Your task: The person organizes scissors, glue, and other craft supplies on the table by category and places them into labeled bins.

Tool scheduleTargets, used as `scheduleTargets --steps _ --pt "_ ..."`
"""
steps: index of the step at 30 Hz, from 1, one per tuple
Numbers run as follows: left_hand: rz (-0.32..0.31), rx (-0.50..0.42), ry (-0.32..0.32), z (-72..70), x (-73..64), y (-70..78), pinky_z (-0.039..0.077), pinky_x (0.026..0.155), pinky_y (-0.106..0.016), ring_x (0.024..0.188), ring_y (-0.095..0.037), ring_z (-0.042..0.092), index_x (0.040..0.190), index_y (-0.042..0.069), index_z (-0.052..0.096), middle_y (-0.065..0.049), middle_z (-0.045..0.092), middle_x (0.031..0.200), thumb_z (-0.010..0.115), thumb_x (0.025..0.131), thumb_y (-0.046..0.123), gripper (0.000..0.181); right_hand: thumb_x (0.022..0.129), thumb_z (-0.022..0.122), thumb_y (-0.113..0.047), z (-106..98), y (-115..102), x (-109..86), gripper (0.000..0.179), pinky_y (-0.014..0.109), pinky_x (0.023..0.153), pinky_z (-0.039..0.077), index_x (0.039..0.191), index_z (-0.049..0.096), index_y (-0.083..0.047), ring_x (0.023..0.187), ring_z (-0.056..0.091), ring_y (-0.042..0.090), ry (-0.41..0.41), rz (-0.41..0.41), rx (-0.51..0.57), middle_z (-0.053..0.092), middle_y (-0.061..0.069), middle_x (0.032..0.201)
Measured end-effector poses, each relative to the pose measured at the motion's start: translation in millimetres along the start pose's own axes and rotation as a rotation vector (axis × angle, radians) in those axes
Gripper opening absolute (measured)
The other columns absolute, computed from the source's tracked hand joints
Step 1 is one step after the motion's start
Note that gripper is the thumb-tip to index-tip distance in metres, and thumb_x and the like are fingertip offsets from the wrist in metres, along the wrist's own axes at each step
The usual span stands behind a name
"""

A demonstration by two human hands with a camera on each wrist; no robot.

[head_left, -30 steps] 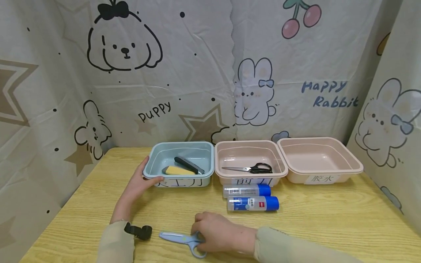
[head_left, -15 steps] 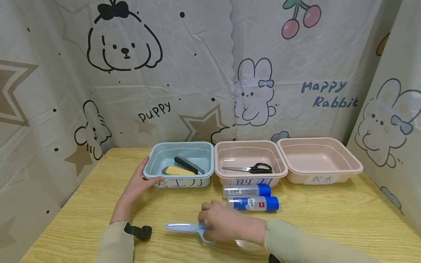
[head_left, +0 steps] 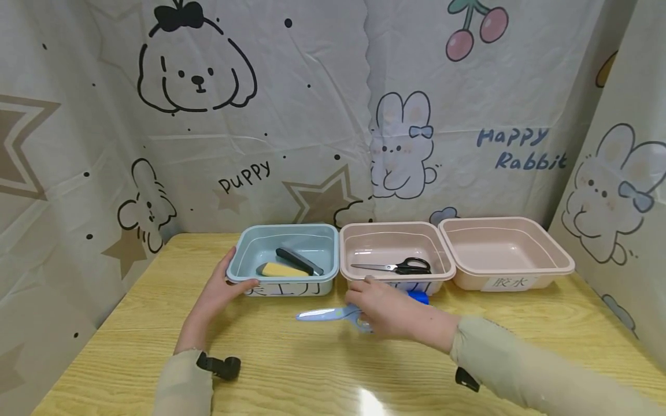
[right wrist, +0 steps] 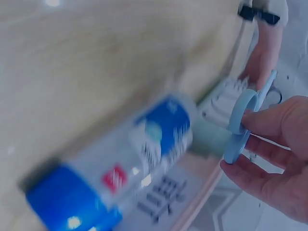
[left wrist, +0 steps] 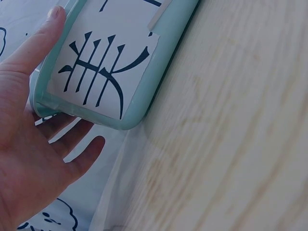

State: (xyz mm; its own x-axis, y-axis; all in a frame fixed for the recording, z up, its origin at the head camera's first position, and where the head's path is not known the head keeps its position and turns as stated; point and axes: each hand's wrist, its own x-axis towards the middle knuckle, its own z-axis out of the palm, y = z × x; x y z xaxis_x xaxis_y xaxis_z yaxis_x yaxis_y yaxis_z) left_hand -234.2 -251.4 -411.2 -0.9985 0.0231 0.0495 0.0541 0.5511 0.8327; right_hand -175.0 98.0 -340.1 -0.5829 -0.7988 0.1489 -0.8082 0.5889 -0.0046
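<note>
At the blue bin's (head_left: pixel 286 230) left front corner, my left hand (head_left: pixel 215 289) grips it, thumb along the front rim and fingers round the side. Light-blue scissors (head_left: pixel 324 314) are in my right hand (head_left: pixel 385 307), pinched at the finger loops (right wrist: pixel 240 115), blades pointing left. This hand is in front of the middle pink bin (head_left: pixel 385 245), where black-handled scissors (head_left: pixel 411 267) lie. Two clear glue tubes (right wrist: pixel 151 132) with blue caps lie before that bin, mostly hidden by the right hand in the head view.
Inside the blue bin lie a yellow utility knife (head_left: pixel 283 270) and a black one (head_left: pixel 295 259). A second pink bin (head_left: pixel 499 245), labelled in front, stands at the right of the row. Behind the wooden table (head_left: pixel 270 370) hangs a printed curtain (head_left: pixel 312 115).
My right hand has lifted the light-blue scissors from the near part of the table and carried them away from me and rightward, toward the middle bin. The left hand stays at the blue bin.
</note>
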Motion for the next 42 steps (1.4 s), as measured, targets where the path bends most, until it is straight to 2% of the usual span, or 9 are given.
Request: scheduleTargets --steps 8,19,26,31,37,42 --pt "0.001 0.003 0.003 -0.5 0.0 -0.6 0.018 0.103 -0.061 0.134 -0.04 0.017 0.148 0.017 0.004 -0.02 0.01 0.15 0.072 0.076 0.038 0.101 0.076 0.069 0.0 -15.9 33.5 -7.4 0.027 0.033 0.077 0.048 0.1 0.06 -0.011 0.087 0.054 0.021 0.063 0.056 -0.022 0.057 0.002 0.096" --pt "-0.004 -0.002 -0.001 -0.3 -0.1 0.8 0.017 0.104 -0.061 0.134 -0.04 0.016 0.148 0.018 0.004 -0.019 0.009 0.15 0.072 0.076 0.039 0.101 0.075 0.07 0.001 -16.3 72.0 -13.1 0.028 0.04 0.081 0.048 0.1 0.064 -0.009 0.092 0.055 0.026 0.088 0.147 -0.029 0.058 0.005 0.097" --pt "-0.011 -0.01 -0.002 0.2 -0.5 -0.6 0.018 0.103 -0.061 0.134 -0.04 0.017 0.148 0.018 0.003 -0.019 0.01 0.15 0.072 0.076 0.039 0.102 0.076 0.068 0.003 -12.1 96.6 -12.6 0.026 0.042 0.085 0.047 0.1 0.065 -0.006 0.095 0.057 0.029 0.038 0.21 -0.045 0.06 0.009 0.1" --pt "-0.008 -0.009 -0.003 0.0 -0.7 -1.2 0.019 0.103 -0.061 0.134 -0.041 0.018 0.148 0.019 0.003 -0.019 0.01 0.15 0.072 0.075 0.039 0.102 0.073 0.068 0.006 -7.3 113.6 -11.1 0.025 0.041 0.082 0.047 0.096 0.064 -0.004 0.09 0.058 0.029 0.018 0.212 -0.063 0.061 0.01 0.095" --pt "-0.006 -0.015 -0.002 -0.3 -0.6 -1.2 0.019 0.103 -0.061 0.134 -0.04 0.018 0.148 0.019 0.003 -0.019 0.01 0.15 0.072 0.076 0.039 0.102 0.073 0.07 0.005 -0.4 127.7 -7.1 0.023 0.041 0.082 0.047 0.094 0.065 -0.004 0.089 0.058 0.028 -0.003 0.221 -0.025 0.063 0.009 0.093" --pt "0.0 -0.014 -0.002 -0.3 -0.4 -1.2 0.018 0.103 -0.06 0.134 -0.04 0.018 0.148 0.018 0.004 -0.019 0.01 0.15 0.072 0.076 0.039 0.102 0.076 0.067 0.004 8.3 132.6 -3.0 0.021 0.041 0.083 0.047 0.095 0.066 -0.005 0.091 0.057 0.026 -0.038 0.284 0.014 0.063 0.009 0.095"
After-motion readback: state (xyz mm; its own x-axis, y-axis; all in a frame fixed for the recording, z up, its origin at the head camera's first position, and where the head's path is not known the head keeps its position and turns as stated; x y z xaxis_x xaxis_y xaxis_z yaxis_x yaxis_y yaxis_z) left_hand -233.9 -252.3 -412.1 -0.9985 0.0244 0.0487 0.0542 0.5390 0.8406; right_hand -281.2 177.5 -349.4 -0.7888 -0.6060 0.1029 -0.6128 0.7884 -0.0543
